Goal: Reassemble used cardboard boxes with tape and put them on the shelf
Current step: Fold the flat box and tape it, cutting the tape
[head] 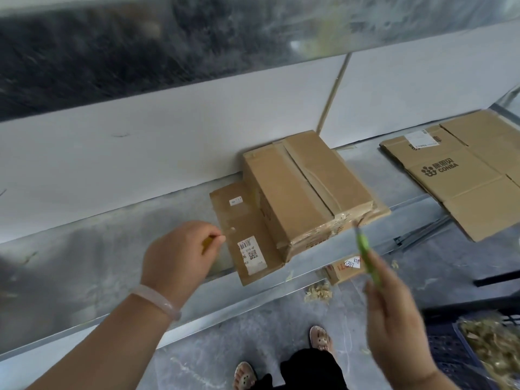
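Taped box (304,190): is sitting closed on the metal shelf (98,263), its back near the white wall (140,153), with the tape wrinkling along its front edge.
Flat carton (247,243): is lying under the taped box, its labelled flap sticking out to the shelf's front lip.
Left hand (180,257): is hovering just beside that flap with fingers curled, thumb and forefinger pinching a small yellowish bit. It is too small to say whether this is a tape end.
Right hand (394,313): is holding a green tool (365,251) between thumb and fingers, its tip pointing up toward the box's front corner. Hand and tool are both showing blurred.
CONBA carton (464,170): is lying unfolded further right on the shelf, well apart from both hands and overhanging the edge.
Risk, tool: a pointed tool moving close to the box could be nicking the tape, or the other hand if the two are closing together.
Risk, overhang: tugging the flat carton out would be dragging the taped box toward the lip, since the box is resting on it.
Risk, tape: the crumpled corner is looking weak, and lifting the box by that end could be peeling the seam open.
Risk, footing: shavings (318,291) are littering the floor near the sandalled feet (320,339), inviting a slip.
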